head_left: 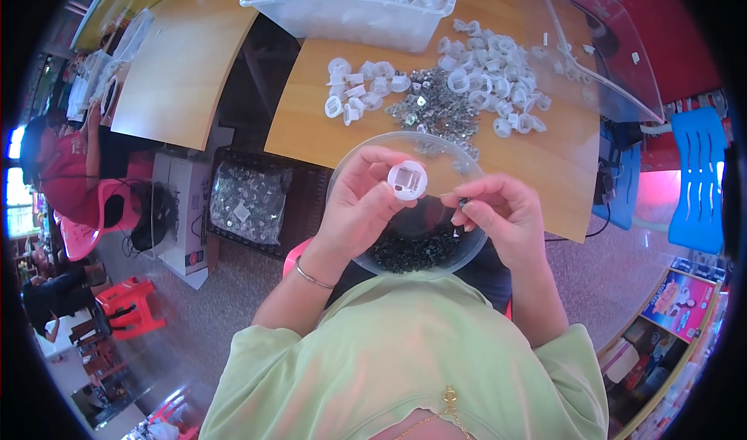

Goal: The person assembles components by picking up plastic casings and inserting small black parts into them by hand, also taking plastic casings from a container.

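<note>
Left hand [359,200] pinched a small white plastic round part [407,177] by its rim between thumb and fingers, its hollow face, with a squarish recess, turned up toward the wearer. Right hand [502,210] was close by on the right, apart from the part, thumb and forefinger pressed together on a tiny dark piece [464,202], its exact shape too small to tell; the other fingers were curled. Both hands were above a wide, round, clear plastic bowl [374,138], with a loose layer of small black pieces [412,252] at its bottom. Beyond the bowl, on a light wood-grained table [299,133], lay a pile of small shiny silvery pieces [440,107]. A large heap of whitish plastic fittings [498,70] bordered that pile on the right; a smaller white plastic cluster [359,90] was on its left. At the far side was a translucent rectangular tub [350,31] filled with more pale parts. Left of the bowl, a clear plastic bag [249,203] of shiny bits lay in a black crate [307,199]. A thin metal bangle [313,275] circled the left wrist. Farther left was a seated person in red [70,171].
</note>
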Available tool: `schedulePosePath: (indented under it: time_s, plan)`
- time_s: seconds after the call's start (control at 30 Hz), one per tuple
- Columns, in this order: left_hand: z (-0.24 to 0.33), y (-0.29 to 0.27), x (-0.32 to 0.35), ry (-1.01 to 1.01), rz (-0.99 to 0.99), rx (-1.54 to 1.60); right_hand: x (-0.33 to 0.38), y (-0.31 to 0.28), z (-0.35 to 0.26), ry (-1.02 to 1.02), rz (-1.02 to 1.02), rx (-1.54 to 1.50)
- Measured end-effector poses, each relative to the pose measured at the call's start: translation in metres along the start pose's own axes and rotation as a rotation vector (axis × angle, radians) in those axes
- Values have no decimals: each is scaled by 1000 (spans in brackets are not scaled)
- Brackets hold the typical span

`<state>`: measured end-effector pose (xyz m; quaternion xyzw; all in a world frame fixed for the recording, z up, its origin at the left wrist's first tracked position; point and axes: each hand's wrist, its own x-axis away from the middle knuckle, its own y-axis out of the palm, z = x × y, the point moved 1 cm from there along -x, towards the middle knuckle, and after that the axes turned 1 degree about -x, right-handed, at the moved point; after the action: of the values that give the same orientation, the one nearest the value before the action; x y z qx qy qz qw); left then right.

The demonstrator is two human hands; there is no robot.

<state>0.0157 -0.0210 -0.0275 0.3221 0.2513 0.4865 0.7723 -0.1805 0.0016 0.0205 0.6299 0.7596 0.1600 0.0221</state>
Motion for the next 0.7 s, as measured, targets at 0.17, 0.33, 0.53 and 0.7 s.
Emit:
schedulePosePath:
  time_s: [0.17, 0.33, 0.53, 0.7]
  plan:
    - [0, 6, -2, -73, -3, 156, 0, -3, 2, -13, 19, -64]
    - [-7, 6, 0, -52, -25, 128, 1, -8, 3, -166, -24, -3]
    - [-7, 15, -4, -65, 22, -38, 0, 0, -2, -281, 49, 70]
    - [-8, 17, -6, -40, -19, -20, -5, 3, -3, -364, 91, 234]
